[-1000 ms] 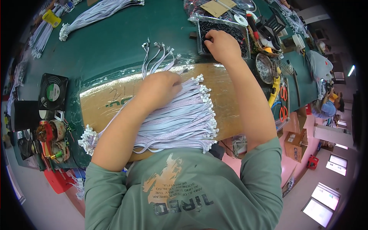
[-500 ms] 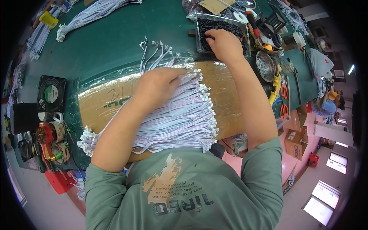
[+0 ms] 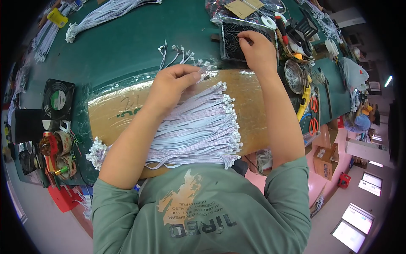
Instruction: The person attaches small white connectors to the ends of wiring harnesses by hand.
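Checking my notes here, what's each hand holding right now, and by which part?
Left hand pinches a thin white ribbon cable near its connector end. Right hand reaches into the clear tray of small black parts; its grip can't be told.

bright, even overhead light, glare on the plastic film (image 3: 127, 91), strong fisheye bending at dark rim.

Electronics workshop: cable bundles (image 3: 198, 127), cooling fan (image 3: 58, 100), screwdrivers (image 3: 284, 36).

White flat cables (image 3: 198, 127) fanned in a pile on cardboard; clear tray (image 3: 237, 38) holds small black parts
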Demonstrator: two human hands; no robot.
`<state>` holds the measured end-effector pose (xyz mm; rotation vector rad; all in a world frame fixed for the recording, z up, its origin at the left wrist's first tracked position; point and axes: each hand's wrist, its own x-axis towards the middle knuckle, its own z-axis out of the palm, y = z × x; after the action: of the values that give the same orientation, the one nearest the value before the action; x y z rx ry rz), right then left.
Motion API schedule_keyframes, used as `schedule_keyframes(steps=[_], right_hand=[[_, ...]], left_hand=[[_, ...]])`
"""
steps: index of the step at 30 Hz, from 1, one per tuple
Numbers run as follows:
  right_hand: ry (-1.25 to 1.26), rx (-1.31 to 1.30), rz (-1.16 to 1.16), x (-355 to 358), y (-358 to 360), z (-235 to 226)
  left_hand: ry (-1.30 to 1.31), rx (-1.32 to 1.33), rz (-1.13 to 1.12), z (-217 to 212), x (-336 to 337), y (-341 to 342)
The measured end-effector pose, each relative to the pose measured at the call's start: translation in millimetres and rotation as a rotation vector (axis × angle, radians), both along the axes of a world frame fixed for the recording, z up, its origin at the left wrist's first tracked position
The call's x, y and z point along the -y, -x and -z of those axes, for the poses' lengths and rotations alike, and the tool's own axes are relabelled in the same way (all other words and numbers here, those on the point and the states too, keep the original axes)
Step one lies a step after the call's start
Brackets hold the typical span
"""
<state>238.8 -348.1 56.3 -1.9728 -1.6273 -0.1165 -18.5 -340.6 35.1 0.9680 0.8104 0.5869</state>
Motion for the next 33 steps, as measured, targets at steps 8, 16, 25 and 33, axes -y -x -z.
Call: schedule_keyframes(steps=[8, 16, 25, 33], right_hand=[[0.161, -1.005, -0.319, 37.5, 61.3, -25.8], [0.215, -1.144, -0.371, 37.9, 62.0, -22.7], [0.293, -1.191, -0.405, 37.8, 71.0, -18.0], [0.292, -1.114, -0.41, 40.1, 75.6, -2.6]], left_hand=[[0.073, 0.151, -0.056, 5.9, -3.6, 2.4], [0.044, 0.189, -0.04, 12.1, -4.9, 3.0], [0.041, 0.191, -0.028, 10.4, -4.5, 3.1], [0.085, 0.209, -0.013, 8.8, -5.7, 3.4]])
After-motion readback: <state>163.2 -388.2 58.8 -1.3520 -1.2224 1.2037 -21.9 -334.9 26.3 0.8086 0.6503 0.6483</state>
